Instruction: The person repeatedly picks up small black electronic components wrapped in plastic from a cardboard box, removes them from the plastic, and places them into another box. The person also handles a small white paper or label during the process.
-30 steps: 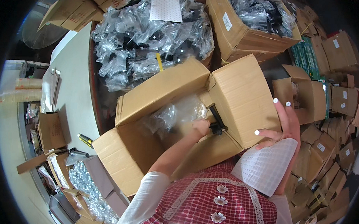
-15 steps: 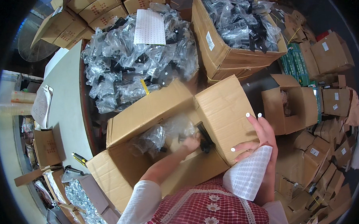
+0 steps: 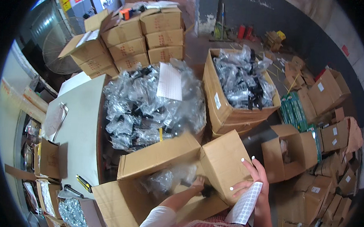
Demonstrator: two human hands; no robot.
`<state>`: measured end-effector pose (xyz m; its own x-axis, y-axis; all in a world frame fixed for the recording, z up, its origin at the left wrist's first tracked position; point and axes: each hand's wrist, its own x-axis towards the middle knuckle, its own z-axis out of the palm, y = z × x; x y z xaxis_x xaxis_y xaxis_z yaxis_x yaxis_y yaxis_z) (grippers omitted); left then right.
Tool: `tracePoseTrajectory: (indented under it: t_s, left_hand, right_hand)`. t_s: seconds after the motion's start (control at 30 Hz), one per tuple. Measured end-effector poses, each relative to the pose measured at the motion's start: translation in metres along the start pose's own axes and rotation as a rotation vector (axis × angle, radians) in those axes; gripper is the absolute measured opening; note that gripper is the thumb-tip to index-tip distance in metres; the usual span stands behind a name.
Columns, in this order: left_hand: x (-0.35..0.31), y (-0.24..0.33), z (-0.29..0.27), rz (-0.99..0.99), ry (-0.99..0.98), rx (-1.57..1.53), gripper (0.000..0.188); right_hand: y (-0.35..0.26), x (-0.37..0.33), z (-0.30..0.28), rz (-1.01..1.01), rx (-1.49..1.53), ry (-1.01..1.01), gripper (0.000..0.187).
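Observation:
My left hand (image 3: 196, 184) reaches down into an open cardboard carton (image 3: 157, 165). Its fingers are closed, and a dark end of a black part (image 3: 185, 183) pokes out beside them; its exact kind is unclear. More black parts (image 3: 206, 191) lie by the hand, partly covered by it. Clear plastic bags (image 3: 163, 180) rest deeper in the carton. Over the carton's right flap (image 3: 224, 166), my right hand (image 3: 254, 179) grips a sheet of round white stickers (image 3: 244, 203) low against the palm. Single white dots sit on several of its fingertips.
Beyond the carton is a large heap of bagged black parts (image 3: 141, 107) with a white sheet (image 3: 170, 81) on top. Another full carton (image 3: 230, 115) stands at the far right. A grey table (image 3: 78, 125) at left bears a yellow-black cutter (image 3: 84, 183). Cardboard boxes (image 3: 329, 189) crowd the right.
The view has tilted up, so the scene sits lower and stacked boxes show behind. My left hand remains in the carton, slightly nearer the black parts. The right hand keeps the sticker sheet.

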<state>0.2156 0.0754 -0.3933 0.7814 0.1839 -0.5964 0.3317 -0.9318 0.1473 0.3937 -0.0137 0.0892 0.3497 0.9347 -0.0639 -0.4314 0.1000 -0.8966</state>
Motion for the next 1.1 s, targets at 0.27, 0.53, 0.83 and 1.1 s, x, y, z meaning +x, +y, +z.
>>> tracePoseTrajectory:
  t_s: [0.27, 0.53, 0.83, 1.1]
  left_hand:
    - [-0.168, -0.070, -0.061, 0.092, 0.501, -0.454, 0.057]
    - [-0.334, -0.022, -0.156, -0.506, 1.411, -1.375, 0.014]
    - [-0.437, -0.010, -0.140, -0.493, 1.746, -1.652, 0.015]
    - [-0.474, -0.009, -0.136, -0.320, 1.910, -1.849, 0.013]
  right_hand:
    - [0.001, -0.007, 0.013, -0.062, 0.048, -0.106, 0.085]
    - [0.094, 0.037, 0.082, -0.224, -0.415, -0.379, 0.094]
    - [0.184, 0.000, 0.111, -0.079, -1.399, -0.701, 0.085]
    - [0.142, -0.025, 0.136, -0.400, -1.039, -0.568, 0.091]
